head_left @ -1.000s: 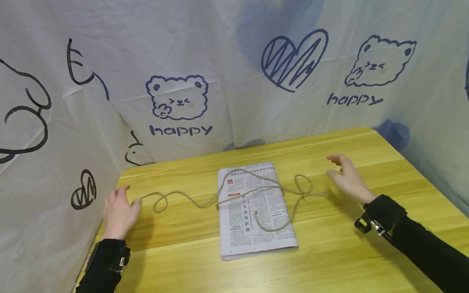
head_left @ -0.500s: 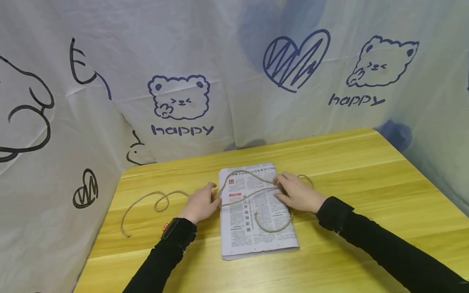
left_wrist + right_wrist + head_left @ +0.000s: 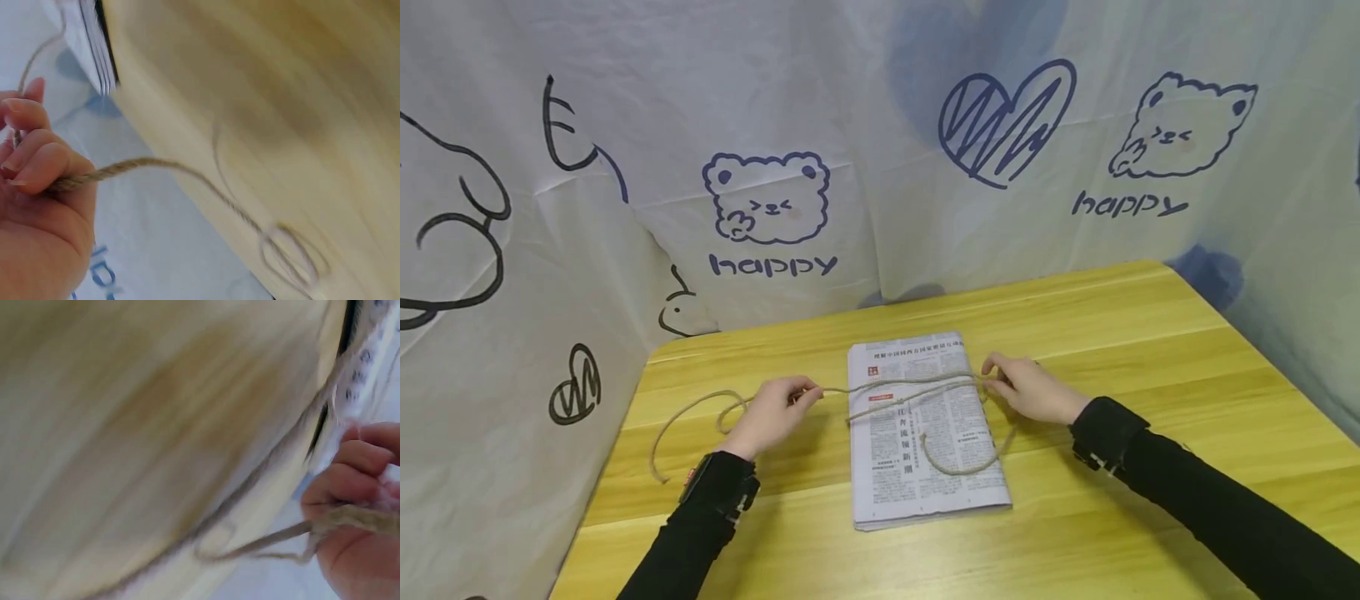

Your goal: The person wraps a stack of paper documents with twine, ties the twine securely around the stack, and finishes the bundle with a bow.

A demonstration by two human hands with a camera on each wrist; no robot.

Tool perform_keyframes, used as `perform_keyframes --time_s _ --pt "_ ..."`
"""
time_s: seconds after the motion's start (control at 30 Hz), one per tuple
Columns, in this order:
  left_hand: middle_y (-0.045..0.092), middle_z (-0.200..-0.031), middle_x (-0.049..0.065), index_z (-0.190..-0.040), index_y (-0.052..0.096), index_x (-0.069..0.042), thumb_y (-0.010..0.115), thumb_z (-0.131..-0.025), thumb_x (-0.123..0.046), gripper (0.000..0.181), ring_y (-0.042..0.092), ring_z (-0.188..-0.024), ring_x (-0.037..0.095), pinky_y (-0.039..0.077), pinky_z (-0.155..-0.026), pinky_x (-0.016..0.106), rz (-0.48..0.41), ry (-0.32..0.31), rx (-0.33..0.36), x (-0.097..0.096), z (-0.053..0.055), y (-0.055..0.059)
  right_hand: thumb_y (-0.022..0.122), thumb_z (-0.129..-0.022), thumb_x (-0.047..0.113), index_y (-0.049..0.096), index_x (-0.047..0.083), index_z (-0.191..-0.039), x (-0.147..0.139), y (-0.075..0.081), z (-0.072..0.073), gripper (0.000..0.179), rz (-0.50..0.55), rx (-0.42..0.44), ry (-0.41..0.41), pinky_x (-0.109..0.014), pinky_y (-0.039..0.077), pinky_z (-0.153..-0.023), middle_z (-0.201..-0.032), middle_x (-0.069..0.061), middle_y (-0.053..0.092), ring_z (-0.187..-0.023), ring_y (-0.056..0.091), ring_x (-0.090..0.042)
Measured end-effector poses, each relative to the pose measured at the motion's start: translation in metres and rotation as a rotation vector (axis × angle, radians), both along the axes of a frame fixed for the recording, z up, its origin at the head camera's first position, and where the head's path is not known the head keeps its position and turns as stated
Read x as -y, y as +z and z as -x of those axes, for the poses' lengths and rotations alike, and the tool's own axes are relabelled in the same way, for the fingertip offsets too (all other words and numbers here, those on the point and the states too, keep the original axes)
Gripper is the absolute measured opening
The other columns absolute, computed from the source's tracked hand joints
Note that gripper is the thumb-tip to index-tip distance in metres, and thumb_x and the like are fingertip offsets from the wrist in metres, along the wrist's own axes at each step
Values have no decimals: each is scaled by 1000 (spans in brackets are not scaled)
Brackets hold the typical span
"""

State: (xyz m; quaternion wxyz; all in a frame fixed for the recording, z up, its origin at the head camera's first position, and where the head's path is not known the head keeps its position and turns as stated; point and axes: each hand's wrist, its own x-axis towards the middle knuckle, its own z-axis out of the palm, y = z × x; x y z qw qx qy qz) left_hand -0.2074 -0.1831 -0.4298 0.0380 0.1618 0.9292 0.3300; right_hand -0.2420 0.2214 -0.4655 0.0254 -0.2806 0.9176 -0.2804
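Head view: the left hand (image 3: pixel 772 414) pinches a thin, tan, twisted-fibre cord (image 3: pixel 837 390) lying across a folded white newspaper stack (image 3: pixel 895 487) on the yellow wood-grain table (image 3: pixel 1120 333); the right hand (image 3: pixel 1036 390) grips cord beside the stack's right edge. Left wrist view: cord leaves the curled fingers toward a loose loop, which could knot if pulled. Right wrist view, blurred: fingers hold cord; uneven tension could skew the stack.

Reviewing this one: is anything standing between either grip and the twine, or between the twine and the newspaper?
Nothing visible does. The left grip and right grip both hold the twine, and only its own strands show over the newspaper.
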Motion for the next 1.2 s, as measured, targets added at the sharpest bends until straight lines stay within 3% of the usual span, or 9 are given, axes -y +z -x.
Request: perform_keyframes --time_s 0.1,0.2,0.4,0.57,0.7,0.8,0.97,1.07,1.2 --pt "72 -104 14 -112 73 -8 54 -106 -27 27 60 -84 23 46 -77 33 -65 25 -2 17 -5 8 59 -102 12 69 1 -102 -13 5 2 15 53 18 -5 -22 38 -57 -71 -3 60 -60 43 -6" --pt "71 -96 11 -106 73 -10 56 -105 -32 28 59 -79 20 45 -72 30 -128 62 -11 32 -12 16 60 -102 18 71 5 -93 -28 14 3 20 78 34 -25 -22 37 -58 -69 0 57 -61 42 -5" --pt "53 -70 2 -95 73 -12 60 -102 -38 30 41 -57 9 38 -57 27 -116 138 -33 64 -23 27 59 -103 18 66 6 -88 -58 25 3 20 81 -13 -53 -23 31 -58 -66 5 42 -58 34 -3" --pt "39 -63 -3 -85 65 -8 59 -102 -42 38 35 -54 9 31 -56 28 -72 252 -45 90 -28 31 56 -104 16 65 6 -91 -83 31 2 19 82 -84 -116 -24 30 -57 -66 3 41 -57 34 -4" --pt "29 -60 -5 -82 54 -6 53 -105 -42 42 30 -52 9 27 -53 32 -162 368 -70 104 -28 31 53 -106 15 65 5 -94 -99 31 3 19 110 -151 -206 -26 30 -57 -69 1 44 -58 35 -5" --pt "29 -59 -8 -84 53 -8 49 -106 -42 41 28 -50 7 28 -48 32 -236 435 -81 111 -25 29 50 -107 16 64 2 -99 -109 31 3 22 138 -200 -286 -26 29 -57 -72 -2 47 -60 36 -5" --pt "31 -62 -8 -86 47 -7 43 -106 -49 47 29 -52 8 28 -47 32 -305 495 -36 114 -21 29 43 -110 23 58 -5 -111 -117 36 2 32 218 -239 -425 -27 28 -57 -72 -8 49 -57 35 -8" --pt "35 -64 -7 -86 45 -7 40 -105 -53 51 31 -52 9 29 -48 33 -347 528 -11 111 -19 30 36 -111 27 53 -7 -119 -120 39 2 39 271 -228 -484 -29 29 -59 -78 -11 50 -59 37 -9" --pt "40 -69 -8 -89 45 -9 38 -105 -54 48 32 -54 7 29 -51 29 -491 548 47 107 -14 31 30 -112 31 46 -8 -126 -123 43 4 45 360 -169 -555 -29 32 -59 -79 -7 48 -62 40 -9"
